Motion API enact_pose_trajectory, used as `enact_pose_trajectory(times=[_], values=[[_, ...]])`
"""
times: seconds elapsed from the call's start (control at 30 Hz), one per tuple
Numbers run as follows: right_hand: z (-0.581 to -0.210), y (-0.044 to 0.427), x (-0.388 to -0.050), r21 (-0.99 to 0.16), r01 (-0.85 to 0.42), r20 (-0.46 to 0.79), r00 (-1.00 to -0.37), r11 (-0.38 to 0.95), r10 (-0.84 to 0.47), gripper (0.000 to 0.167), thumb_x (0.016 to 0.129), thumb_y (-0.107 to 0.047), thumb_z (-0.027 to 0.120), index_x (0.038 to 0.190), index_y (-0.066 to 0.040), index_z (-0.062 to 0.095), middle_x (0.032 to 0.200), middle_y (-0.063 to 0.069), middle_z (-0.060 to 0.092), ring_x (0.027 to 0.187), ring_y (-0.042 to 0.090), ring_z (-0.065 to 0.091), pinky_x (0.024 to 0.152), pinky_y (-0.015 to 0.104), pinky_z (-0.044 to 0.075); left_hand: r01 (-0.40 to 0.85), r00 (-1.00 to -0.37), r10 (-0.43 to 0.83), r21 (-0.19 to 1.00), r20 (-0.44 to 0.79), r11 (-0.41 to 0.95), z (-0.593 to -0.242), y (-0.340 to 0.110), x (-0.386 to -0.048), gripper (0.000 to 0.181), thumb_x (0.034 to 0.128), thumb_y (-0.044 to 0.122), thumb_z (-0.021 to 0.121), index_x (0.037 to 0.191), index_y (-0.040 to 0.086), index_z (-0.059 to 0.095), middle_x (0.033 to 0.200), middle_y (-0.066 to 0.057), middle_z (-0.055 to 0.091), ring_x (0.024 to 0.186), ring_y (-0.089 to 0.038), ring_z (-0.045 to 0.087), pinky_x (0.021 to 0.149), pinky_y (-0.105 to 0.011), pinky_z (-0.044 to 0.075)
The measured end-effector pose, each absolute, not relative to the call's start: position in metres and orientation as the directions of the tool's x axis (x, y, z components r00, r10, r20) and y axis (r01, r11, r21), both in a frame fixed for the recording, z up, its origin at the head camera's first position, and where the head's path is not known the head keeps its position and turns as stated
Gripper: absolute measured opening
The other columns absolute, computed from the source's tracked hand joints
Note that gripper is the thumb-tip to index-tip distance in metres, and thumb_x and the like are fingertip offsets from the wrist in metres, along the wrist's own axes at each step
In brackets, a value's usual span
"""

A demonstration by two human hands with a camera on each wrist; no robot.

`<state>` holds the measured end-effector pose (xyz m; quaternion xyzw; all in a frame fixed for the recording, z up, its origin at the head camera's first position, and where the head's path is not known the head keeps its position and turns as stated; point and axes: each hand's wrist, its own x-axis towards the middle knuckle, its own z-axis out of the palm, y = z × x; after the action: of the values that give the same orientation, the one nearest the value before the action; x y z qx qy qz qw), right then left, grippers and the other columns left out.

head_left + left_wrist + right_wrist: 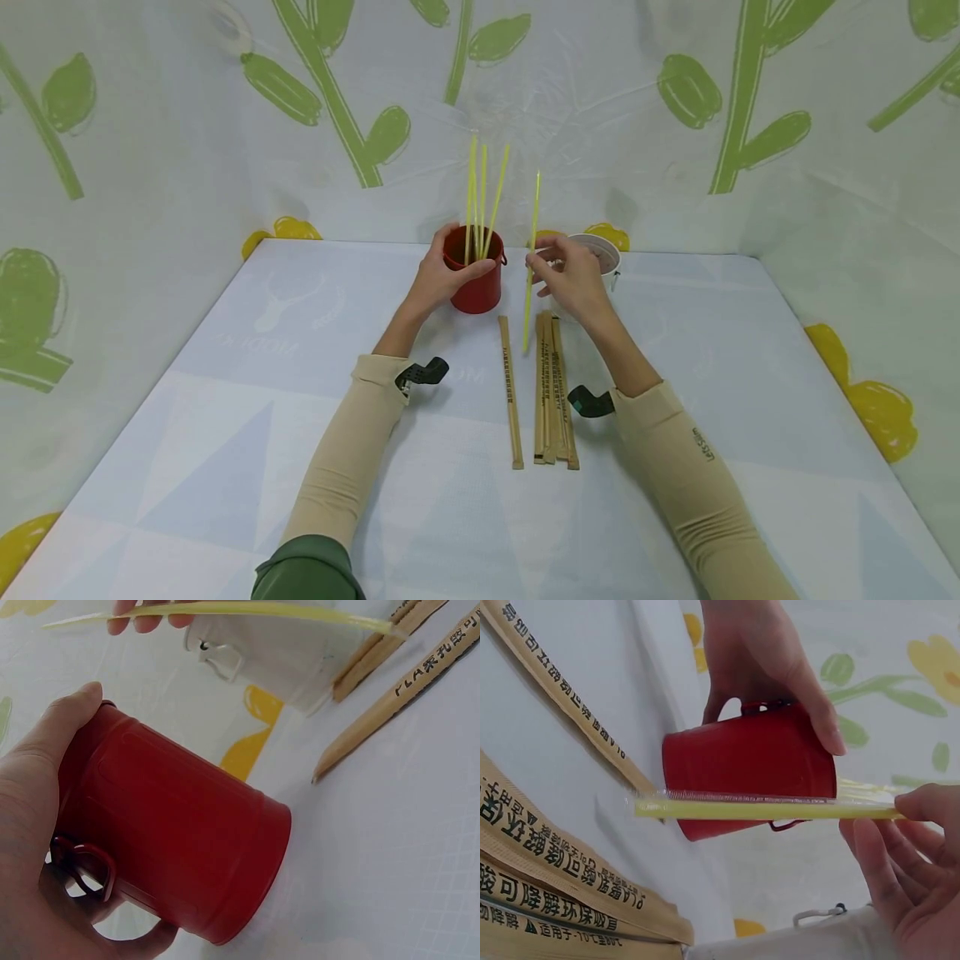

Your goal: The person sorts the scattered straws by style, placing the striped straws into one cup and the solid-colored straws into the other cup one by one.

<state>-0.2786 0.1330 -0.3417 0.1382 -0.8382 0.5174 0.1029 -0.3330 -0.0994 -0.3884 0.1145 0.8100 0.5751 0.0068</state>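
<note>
My left hand [442,275] grips the red bucket [477,292] from its left side, thumb by the rim; the left wrist view shows the fingers curved round the red bucket [172,825]. Several yellow straws [483,187] stand in it, leaning apart. To its right, my right hand [572,275] pinches one yellow straw [531,283], held nearly upright above the table. In the right wrist view a clear wrapper is around this straw [780,809], between thumb and fingers of the right hand [911,862], and it crosses in front of the bucket.
A white bucket [609,258] stands behind the right hand. Below the hands lie one brown paper-wrapped straw [511,392] and, to its right, a bunch of several more [551,400]. A patterned curtain [570,108] hangs behind the table [247,350].
</note>
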Motion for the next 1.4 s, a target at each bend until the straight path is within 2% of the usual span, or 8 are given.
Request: enact_pose_trajectory(times=[0.2,0.43,0.6,0.9,1.4], values=[[-0.331,0.132,-0.283,-0.814,-0.379,0.369,-0.923,0.44,-0.112,0.028,0.095,-0.02,0.064,0.119,-0.004,0.062,0.105,0.013,0.07,0.084,0.03,0.072,0.06,0.035,0.06,0.177,-0.973,0.198,0.934,0.118,0.312,-0.388,-0.099,-0.333,0.096,0.0787,0.054,0.075,0.153,0.03,0.021,0.147,0.002,0.043,0.131,-0.018,0.043,0.105,-0.044,0.047],[-0.304,0.127,-0.288,-0.786,-0.441,0.436,-0.892,0.434,-0.116,0.026,0.094,-0.018,0.065,0.115,-0.003,0.064,0.108,0.013,0.069,0.09,0.027,0.07,0.064,0.041,0.06,0.165,-0.975,0.193,0.935,0.107,0.315,-0.387,-0.099,-0.333,0.095,0.0782,0.056,0.075,0.153,0.033,0.02,0.147,0.003,0.043,0.131,-0.017,0.043,0.105,-0.045,0.047],[-0.285,0.123,-0.29,-0.757,-0.458,0.467,-0.878,0.467,-0.104,0.026,0.094,-0.022,0.066,0.115,-0.005,0.066,0.108,0.008,0.071,0.093,0.017,0.069,0.066,0.033,0.06,0.167,-0.975,0.193,0.935,0.109,0.314,-0.387,-0.1,-0.333,0.096,0.0776,0.057,0.075,0.153,0.032,0.02,0.146,0.004,0.043,0.131,-0.017,0.043,0.103,-0.045,0.048],[-0.266,0.116,-0.291,-0.755,-0.505,0.523,-0.848,0.419,-0.08,0.025,0.094,-0.024,0.066,0.113,-0.008,0.069,0.107,0.006,0.073,0.092,0.016,0.07,0.065,0.023,0.058,0.17,-0.975,0.195,0.931,0.11,0.322,-0.386,-0.099,-0.333,0.095,0.0788,0.055,0.075,0.153,0.032,0.02,0.146,0.003,0.043,0.131,-0.018,0.044,0.104,-0.045,0.048],[-0.247,0.107,-0.29,-0.784,-0.502,0.514,-0.855,0.364,-0.073,0.026,0.094,-0.022,0.066,0.114,-0.007,0.067,0.108,0.006,0.071,0.094,0.014,0.069,0.066,0.023,0.058,0.161,-0.975,0.201,0.93,0.097,0.33,-0.382,-0.099,-0.329,0.094,0.0802,0.054,0.073,0.153,0.032,0.019,0.148,0.002,0.042,0.133,-0.018,0.042,0.105,-0.045,0.047]])
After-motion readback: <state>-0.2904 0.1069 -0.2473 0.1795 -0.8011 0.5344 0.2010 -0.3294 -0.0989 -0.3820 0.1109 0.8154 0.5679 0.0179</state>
